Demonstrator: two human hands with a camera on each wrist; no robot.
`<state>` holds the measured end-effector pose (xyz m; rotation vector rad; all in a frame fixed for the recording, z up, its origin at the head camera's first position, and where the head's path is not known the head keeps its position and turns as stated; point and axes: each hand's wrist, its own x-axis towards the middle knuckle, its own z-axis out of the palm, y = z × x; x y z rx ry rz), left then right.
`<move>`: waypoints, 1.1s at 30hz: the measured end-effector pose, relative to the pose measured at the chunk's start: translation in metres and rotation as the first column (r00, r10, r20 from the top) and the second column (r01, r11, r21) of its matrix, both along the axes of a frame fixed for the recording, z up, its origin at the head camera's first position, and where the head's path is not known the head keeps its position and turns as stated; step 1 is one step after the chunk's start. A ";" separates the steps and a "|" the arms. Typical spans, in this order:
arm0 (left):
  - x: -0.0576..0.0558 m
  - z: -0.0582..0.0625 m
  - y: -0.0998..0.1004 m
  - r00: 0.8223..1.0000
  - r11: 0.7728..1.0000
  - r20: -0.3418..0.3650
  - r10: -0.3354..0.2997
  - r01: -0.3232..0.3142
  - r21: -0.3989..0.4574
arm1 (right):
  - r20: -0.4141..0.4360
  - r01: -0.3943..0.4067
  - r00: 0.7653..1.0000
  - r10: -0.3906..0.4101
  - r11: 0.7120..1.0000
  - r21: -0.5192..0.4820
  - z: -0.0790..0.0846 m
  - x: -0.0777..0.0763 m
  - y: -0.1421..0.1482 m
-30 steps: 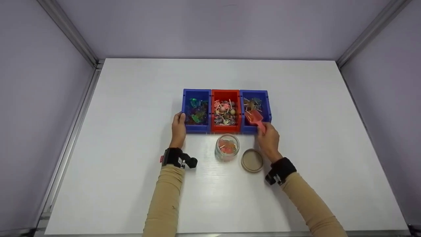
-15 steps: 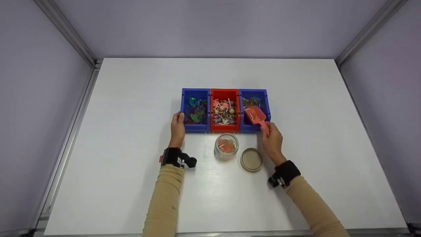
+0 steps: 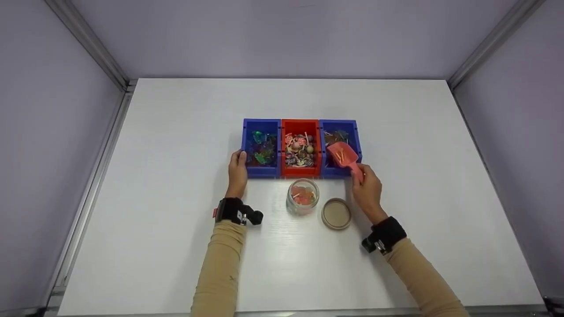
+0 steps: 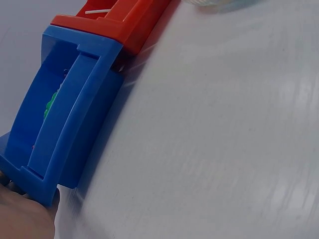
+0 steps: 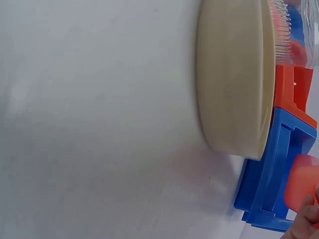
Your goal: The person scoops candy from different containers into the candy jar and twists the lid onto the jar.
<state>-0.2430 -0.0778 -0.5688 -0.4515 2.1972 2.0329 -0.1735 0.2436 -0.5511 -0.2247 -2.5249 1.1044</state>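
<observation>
The right grip (image 3: 367, 190) curls round the scoop (image 3: 343, 154) over the right bin (image 3: 332, 172); the left grip (image 3: 238, 177) holds the left bin (image 3: 262, 172), likely steadying it.

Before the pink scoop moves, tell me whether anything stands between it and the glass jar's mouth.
Only the near wall of the bin row visibly lies between the pink scoop, held in the right hand, and the glass jar. The jar is open, with its lid off to the right.

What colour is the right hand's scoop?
The scoop is coral pink, shown best in the head view.
</observation>
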 end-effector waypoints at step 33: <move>0.000 0.000 -0.001 1.000 1.000 0.005 -0.004 0.004 -0.014 | -0.149 -0.272 0.951 0.270 0.962 0.005 0.024 0.037 0.006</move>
